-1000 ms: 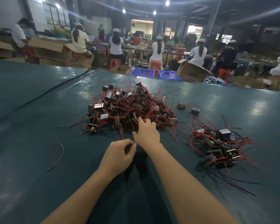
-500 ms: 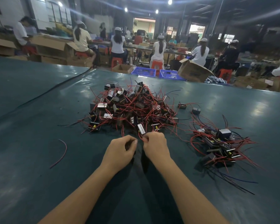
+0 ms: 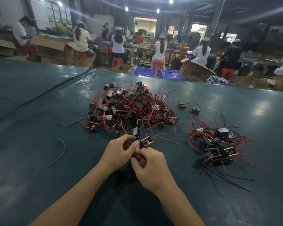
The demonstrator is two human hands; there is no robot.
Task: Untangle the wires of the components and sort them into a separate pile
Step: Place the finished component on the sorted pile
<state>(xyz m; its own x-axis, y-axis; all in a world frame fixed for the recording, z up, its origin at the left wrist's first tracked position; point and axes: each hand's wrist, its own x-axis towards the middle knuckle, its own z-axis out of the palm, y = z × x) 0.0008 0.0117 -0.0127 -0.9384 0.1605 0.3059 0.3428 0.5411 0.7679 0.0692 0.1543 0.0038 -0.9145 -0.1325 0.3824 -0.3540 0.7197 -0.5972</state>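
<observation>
Here the left hand (image 3: 119, 150) and right hand (image 3: 152, 167) both grip the wires (image 3: 138, 156) of a component (image 3: 147, 141) just near of the tangle (image 3: 131, 108); ease strands apart slowly, then add it to the right pile (image 3: 219, 144).

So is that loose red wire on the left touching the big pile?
No, the loose red wire lies by itself on the table, well apart from the big pile.

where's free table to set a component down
Free: between the loose red wire and the left hand; also between the right hand and the sorted pile. Crowded: the tangled pile just beyond both hands.
</observation>
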